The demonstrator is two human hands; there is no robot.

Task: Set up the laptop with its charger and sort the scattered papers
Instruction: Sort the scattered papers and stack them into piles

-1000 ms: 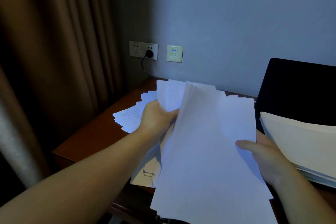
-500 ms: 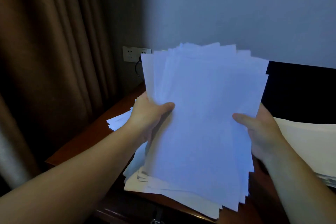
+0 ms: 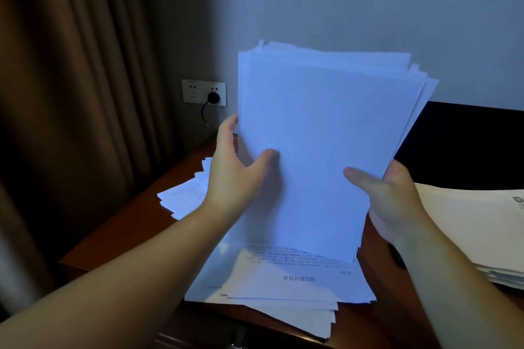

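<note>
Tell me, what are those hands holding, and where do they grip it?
A sheaf of papers, held upright. The left hand grips its left edge and the right hand its right edge, both low down, thumbs on the front sheet.

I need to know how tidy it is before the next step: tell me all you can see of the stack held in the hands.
The stack is many white sheets, the front face blank, held upright above the desk. The top edges fan unevenly to the right, so it is not squared. The left hand grips its left edge, thumb on the front; the right hand grips the lower right edge. Its bottom edge hangs over loose printed papers.
</note>
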